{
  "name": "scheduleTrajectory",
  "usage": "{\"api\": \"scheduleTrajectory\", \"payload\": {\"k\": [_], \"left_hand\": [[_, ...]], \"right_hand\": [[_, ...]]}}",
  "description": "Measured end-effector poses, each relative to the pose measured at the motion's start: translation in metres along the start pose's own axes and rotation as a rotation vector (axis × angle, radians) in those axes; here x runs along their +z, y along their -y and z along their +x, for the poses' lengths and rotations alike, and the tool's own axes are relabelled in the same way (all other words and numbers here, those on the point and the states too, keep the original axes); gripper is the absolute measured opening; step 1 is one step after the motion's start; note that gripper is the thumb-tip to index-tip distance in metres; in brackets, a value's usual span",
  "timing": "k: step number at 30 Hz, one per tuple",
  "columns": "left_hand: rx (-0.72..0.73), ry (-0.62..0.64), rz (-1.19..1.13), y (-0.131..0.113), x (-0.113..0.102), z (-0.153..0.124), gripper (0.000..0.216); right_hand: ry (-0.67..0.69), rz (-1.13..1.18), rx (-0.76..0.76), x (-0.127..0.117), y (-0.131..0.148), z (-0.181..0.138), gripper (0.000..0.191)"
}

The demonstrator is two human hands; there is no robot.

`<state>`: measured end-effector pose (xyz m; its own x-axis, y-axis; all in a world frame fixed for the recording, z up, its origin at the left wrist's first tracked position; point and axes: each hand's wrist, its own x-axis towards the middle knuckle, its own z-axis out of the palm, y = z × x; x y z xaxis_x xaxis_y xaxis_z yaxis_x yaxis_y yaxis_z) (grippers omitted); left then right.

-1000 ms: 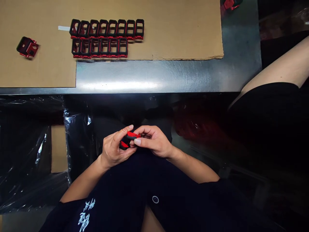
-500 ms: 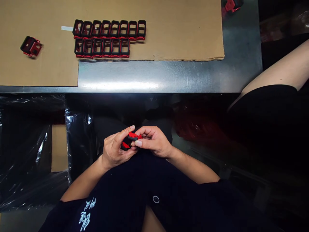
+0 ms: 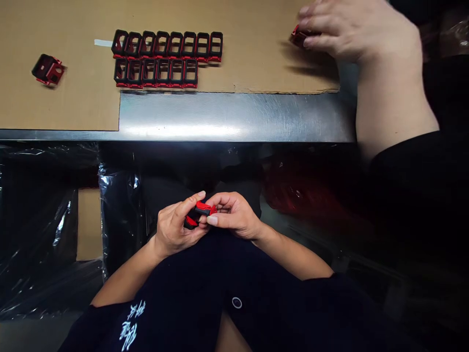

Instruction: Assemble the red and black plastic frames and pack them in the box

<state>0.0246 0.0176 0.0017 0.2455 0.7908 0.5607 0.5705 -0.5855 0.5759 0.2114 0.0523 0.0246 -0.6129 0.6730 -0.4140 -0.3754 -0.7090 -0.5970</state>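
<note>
Close to my body, a small red and black frame (image 3: 203, 209) is held between both hands, off the table. My left hand (image 3: 179, 222) wraps round it, thumb along its upper edge. The thumb and forefinger of my right hand (image 3: 234, 211) pinch its right end. My fingers cover much of the frame, so its full shape is hidden. Similar black-rimmed red frames (image 3: 162, 45) stand in two tight rows on the cardboard (image 3: 256, 54). A single red and black frame (image 3: 49, 69) lies tilted to the left of them.
From the right, a co-worker's hand (image 3: 340, 32) reaches over the cardboard, holding another red and black piece (image 3: 299, 36). The metal table edge (image 3: 234, 117) runs across in front of me. Black plastic sheeting (image 3: 47, 220) hangs at the lower left.
A co-worker's hand has come in at the upper right with a red and black piece, over the cardboard's right end. My hands have barely moved.
</note>
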Motion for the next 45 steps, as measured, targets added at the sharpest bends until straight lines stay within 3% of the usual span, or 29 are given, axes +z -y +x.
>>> {"api": "scheduleTrajectory", "payload": {"k": [13, 15, 18, 20, 22, 27, 32, 36, 45], "left_hand": [[-0.050, 0.006, -0.128, 0.001, -0.001, 0.000, 0.092], [-0.129, 0.027, -0.260, 0.001, -0.007, 0.003, 0.073], [-0.394, 0.130, -0.500, -0.001, -0.018, 0.011, 0.036], [-0.538, 0.219, -0.557, -0.001, -0.024, 0.017, 0.025], [-0.581, 0.281, -0.521, -0.001, -0.028, 0.023, 0.023], [-0.497, 0.288, -0.452, -0.001, -0.028, 0.029, 0.007], [-0.364, 0.093, -0.332, -0.006, -0.020, 0.024, 0.004], [-0.277, -0.025, -0.271, -0.008, -0.012, 0.021, 0.008], [-0.290, -0.050, -0.206, -0.011, -0.004, 0.013, 0.005]], "right_hand": [[0.028, 0.013, 0.042, -0.004, 0.001, 0.003, 0.029], [0.058, -0.002, 0.039, -0.009, 0.006, 0.005, 0.031], [0.164, -0.072, 0.034, -0.015, 0.016, 0.009, 0.036], [0.198, -0.157, 0.007, -0.017, 0.023, 0.011, 0.037], [0.159, -0.261, -0.049, -0.017, 0.027, 0.013, 0.032], [0.106, -0.468, -0.162, -0.014, 0.026, 0.016, 0.024], [0.028, -0.483, -0.429, -0.009, 0.019, 0.020, 0.028], [0.007, -0.515, -0.535, -0.001, 0.008, 0.023, 0.037], [-0.019, -0.507, -0.537, 0.013, -0.005, 0.027, 0.026]]}}
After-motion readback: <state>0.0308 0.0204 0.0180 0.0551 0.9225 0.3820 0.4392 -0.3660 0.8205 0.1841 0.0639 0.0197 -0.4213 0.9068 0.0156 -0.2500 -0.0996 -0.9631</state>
